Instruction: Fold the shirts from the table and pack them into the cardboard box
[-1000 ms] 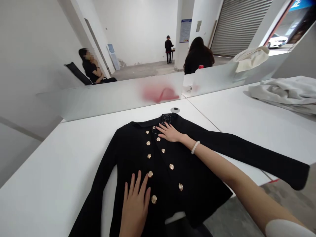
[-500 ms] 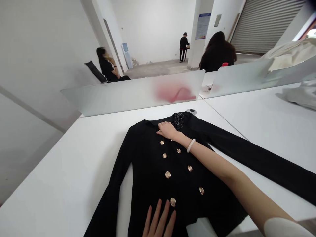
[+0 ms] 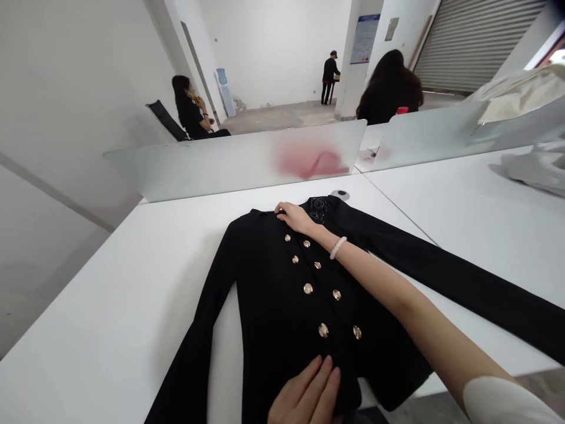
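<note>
A black jacket [image 3: 273,294] with two rows of gold buttons lies face up on the white table [image 3: 110,306], sleeves spread to both sides. My right hand [image 3: 295,217] rests flat on the collar near the top, fingers stretched out, a white bead bracelet on its wrist. My left hand [image 3: 309,394] lies on the jacket's lower hem at the near edge of the table, fingers together and flat on the cloth. Neither hand grips anything that I can see.
A frosted glass divider [image 3: 229,162] runs along the table's far edge. Pale cloth [image 3: 534,168] lies heaped at the far right. Beyond the divider one person sits in a chair [image 3: 189,115], another sits with their back to me [image 3: 388,88], a third stands far off.
My right hand has slid up from the upper buttons to the collar. My left hand has drawn back down to the hem. The view has shifted left.
</note>
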Motion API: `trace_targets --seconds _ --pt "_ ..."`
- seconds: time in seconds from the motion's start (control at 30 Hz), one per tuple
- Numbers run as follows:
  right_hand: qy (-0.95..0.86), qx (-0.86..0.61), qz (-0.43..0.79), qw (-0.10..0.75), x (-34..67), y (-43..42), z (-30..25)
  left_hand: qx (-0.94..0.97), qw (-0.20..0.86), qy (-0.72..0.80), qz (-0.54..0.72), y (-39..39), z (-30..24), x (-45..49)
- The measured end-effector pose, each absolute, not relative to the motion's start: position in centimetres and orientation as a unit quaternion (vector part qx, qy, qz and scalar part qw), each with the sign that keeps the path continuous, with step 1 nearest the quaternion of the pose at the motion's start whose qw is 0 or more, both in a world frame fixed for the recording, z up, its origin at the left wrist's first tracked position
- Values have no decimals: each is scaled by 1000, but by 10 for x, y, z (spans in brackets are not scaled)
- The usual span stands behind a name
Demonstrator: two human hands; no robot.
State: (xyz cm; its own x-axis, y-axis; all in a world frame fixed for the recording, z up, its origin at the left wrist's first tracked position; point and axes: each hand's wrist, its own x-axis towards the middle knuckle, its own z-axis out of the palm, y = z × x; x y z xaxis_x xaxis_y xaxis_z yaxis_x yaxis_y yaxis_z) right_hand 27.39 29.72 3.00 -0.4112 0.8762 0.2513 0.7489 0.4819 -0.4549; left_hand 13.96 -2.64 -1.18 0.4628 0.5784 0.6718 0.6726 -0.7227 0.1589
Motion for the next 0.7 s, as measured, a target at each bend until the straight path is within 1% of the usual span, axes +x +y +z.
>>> trace_targets --seconds 0.13,0.23,0.3,0.4,0.47,0.57,0.7 --pt "-831 -483 151 230 281 303 19 -831 61 -400 -381 -22 -30 170" --pt "-824 -499 143 229 300 305 11 -791 4 -457 -407 -19 -31 183" --pt "-824 -505 133 219 314 305 7 -806 -20 -435 -400 -16 -27 189" --pt "-840 -491 126 193 327 302 2 -864 -19 -355 -357 -9 -20 196" --pt "-850 -479 124 181 331 299 1 -894 -24 -329 -304 -6 -21 199" --pt "-855 -471 126 174 331 298 3 -914 -29 -319 -248 -5 -26 201" --pt "-845 -486 134 180 329 305 10 -908 -38 -343 -237 -10 -28 199"
